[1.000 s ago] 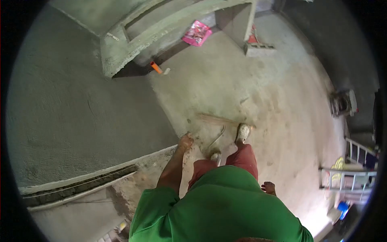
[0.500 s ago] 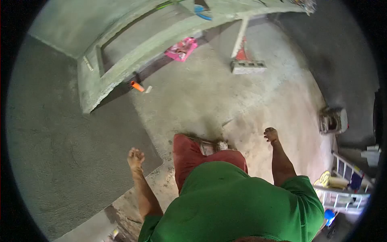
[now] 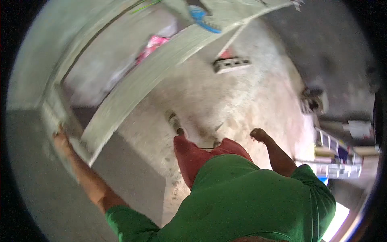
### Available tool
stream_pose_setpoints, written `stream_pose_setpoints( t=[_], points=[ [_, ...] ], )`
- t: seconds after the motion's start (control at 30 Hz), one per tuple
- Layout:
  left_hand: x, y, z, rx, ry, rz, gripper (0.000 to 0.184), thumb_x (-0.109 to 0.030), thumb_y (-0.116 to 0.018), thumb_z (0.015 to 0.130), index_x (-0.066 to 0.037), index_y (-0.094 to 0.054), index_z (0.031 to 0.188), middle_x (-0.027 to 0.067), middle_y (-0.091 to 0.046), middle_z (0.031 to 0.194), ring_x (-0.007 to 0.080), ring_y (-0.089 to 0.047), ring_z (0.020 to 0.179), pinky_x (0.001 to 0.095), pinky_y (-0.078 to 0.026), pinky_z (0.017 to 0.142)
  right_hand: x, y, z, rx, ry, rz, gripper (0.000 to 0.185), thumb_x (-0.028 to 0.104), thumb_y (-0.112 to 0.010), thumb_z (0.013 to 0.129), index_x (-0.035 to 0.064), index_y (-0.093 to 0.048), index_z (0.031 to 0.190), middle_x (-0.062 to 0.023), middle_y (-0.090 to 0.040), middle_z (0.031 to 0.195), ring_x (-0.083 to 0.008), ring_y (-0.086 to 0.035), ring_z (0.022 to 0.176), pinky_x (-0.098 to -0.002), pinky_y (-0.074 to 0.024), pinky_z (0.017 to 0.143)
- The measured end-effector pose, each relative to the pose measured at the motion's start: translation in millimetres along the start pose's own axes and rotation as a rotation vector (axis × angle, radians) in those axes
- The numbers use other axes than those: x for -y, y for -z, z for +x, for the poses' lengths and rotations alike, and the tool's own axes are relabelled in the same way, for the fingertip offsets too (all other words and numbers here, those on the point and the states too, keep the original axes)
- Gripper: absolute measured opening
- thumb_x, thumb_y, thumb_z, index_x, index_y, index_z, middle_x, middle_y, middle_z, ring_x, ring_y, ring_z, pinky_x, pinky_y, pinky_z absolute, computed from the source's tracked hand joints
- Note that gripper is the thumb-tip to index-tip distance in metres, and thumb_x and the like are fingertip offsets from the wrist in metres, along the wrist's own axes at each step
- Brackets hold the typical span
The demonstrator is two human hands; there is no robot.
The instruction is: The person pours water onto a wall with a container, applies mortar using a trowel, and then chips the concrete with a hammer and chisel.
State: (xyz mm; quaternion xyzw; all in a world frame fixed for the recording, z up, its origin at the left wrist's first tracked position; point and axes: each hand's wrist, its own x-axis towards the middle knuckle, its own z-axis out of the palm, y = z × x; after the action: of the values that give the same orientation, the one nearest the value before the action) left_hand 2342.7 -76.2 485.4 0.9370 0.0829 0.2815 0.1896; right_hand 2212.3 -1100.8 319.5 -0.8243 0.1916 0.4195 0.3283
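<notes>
My left hand [image 3: 62, 140] reaches out at the far left, by the end of a concrete ledge [image 3: 121, 109]. Its fingers look extended, though motion smears them, and I cannot tell whether they touch the ledge. I make out nothing held in it. My right hand [image 3: 261, 135] hangs over the floor on the right, its fingers loosely bent and partly apart, with nothing visible in it. A blue brush-like object [image 3: 203, 19] lies on top of the ledge. A pink bag or wrapper [image 3: 151, 47] shows behind the ledge's front face.
A hollow concrete block [image 3: 231, 64] stands on the floor [image 3: 189, 88] ahead, with a pale post above it. A dirty, box-shaped object [image 3: 314, 101] sits by the right wall. A ladder [image 3: 334, 169] and clutter lie at the lower right.
My left arm has stretched out leftward to the ledge's end. The view has shifted closer to the ledge, and one foot has stepped forward. My right hand stays low with bent fingers.
</notes>
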Motion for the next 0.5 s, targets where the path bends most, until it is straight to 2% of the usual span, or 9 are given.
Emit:
stream_pose_setpoints(
  t=[0.07, 0.1, 0.13, 0.17, 0.2, 0.3, 0.33, 0.4, 0.5],
  points=[
    [82, -23, 32, -0.012, -0.365, 0.277, 0.102, -0.081, -0.015, 0.095, 0.001, -0.074, 0.09, 0.0075, -0.061, 0.063, 0.0181, -0.046, 0.049, 0.0264, -0.042, 0.048, 38, 11, -37, -0.105, -0.13, 0.192, 0.027, 0.03, -0.06, 0.093, 0.0053, -0.067, 0.102, -0.0071, -0.071, 0.09, -0.0189, -0.069, 0.067, -0.0352, -0.0518, 0.05],
    [103, -51, 40, -0.152, 0.124, 0.829, 0.102, -0.088, -0.02, 0.088, -0.001, -0.071, 0.076, 0.0075, -0.058, 0.059, 0.0166, -0.045, 0.048, 0.0259, -0.042, 0.048, 38, 20, -46, -0.153, -0.153, 0.238, 0.03, 0.031, -0.059, 0.093, 0.0054, -0.066, 0.107, -0.0086, -0.071, 0.092, -0.0198, -0.07, 0.072, -0.0351, -0.0526, 0.052],
    [104, -62, 58, 0.091, 0.421, 0.954, 0.098, -0.092, -0.033, 0.082, 0.0, -0.068, 0.086, 0.014, -0.064, 0.072, 0.0206, -0.058, 0.06, 0.033, -0.05, 0.057, 42, 28, -53, -0.193, -0.172, 0.278, 0.033, 0.031, -0.057, 0.093, 0.0056, -0.065, 0.112, -0.0101, -0.072, 0.095, -0.0206, -0.071, 0.078, -0.035, -0.0534, 0.054],
    [119, -80, 63, 0.067, 0.405, 1.172, 0.089, -0.083, -0.045, 0.086, 0.003, -0.063, 0.104, 0.0193, -0.067, 0.098, 0.0232, -0.066, 0.084, 0.0425, -0.054, 0.072, 39, 35, -55, -0.203, -0.207, 0.23, 0.033, 0.031, -0.056, 0.094, 0.0061, -0.064, 0.114, -0.0101, -0.072, 0.096, -0.0209, -0.071, 0.077, -0.0353, -0.054, 0.054],
    [102, -85, 71, 0.17, 0.505, 1.251, 0.079, -0.074, -0.05, 0.089, 0.0, -0.06, 0.114, 0.0179, -0.066, 0.107, 0.0243, -0.066, 0.093, 0.0449, -0.054, 0.077, 38, 39, -57, -0.216, -0.218, 0.236, 0.033, 0.031, -0.056, 0.094, 0.0061, -0.064, 0.114, -0.0101, -0.072, 0.096, -0.0209, -0.071, 0.077, -0.0353, -0.054, 0.054],
    [121, -75, 75, 0.413, 0.425, 1.084, 0.044, -0.049, -0.058, 0.097, -0.018, -0.063, 0.127, 0.0063, -0.067, 0.118, 0.0271, -0.067, 0.1, 0.0444, -0.054, 0.086, 13, 56, -50, -0.159, -0.336, 0.161, 0.029, 0.032, -0.057, 0.09, 0.0055, -0.066, 0.099, -0.0093, -0.071, 0.085, -0.0215, -0.07, 0.069, -0.0378, -0.0527, 0.048],
    [127, -66, 80, 0.417, 0.815, 0.65, 0.055, -0.054, -0.056, 0.097, -0.01, -0.063, 0.129, 0.0109, -0.068, 0.121, 0.0277, -0.067, 0.103, 0.0447, -0.054, 0.091, 9, 63, -47, -0.159, -0.338, 0.163, 0.029, 0.032, -0.057, 0.09, 0.0055, -0.066, 0.099, -0.0093, -0.071, 0.085, -0.0215, -0.07, 0.069, -0.0378, -0.0527, 0.048],
    [17, -39, 77, 0.264, 1.007, 0.26, 0.062, -0.052, -0.05, 0.1, 0.0, -0.059, 0.133, 0.0194, -0.064, 0.13, 0.0312, -0.065, 0.112, 0.0452, -0.053, 0.096, -5, 78, -37, -0.02, -0.449, 0.102, 0.029, 0.032, -0.057, 0.089, 0.0063, -0.066, 0.098, -0.0102, -0.071, 0.087, -0.0221, -0.07, 0.07, -0.0389, -0.0547, 0.05],
    [56, -4, 19, 0.1, 0.618, -0.541, 0.062, -0.038, -0.062, 0.097, 0.007, -0.053, 0.137, 0.0243, -0.059, 0.134, 0.0371, -0.061, 0.118, 0.0479, -0.05, 0.101, -57, 109, 6, 0.113, -0.498, -0.004, 0.036, 0.035, -0.056, 0.094, 0.0076, -0.066, 0.116, -0.0135, -0.073, 0.105, -0.0257, -0.074, 0.083, -0.0428, -0.0582, 0.056]
  ],
)
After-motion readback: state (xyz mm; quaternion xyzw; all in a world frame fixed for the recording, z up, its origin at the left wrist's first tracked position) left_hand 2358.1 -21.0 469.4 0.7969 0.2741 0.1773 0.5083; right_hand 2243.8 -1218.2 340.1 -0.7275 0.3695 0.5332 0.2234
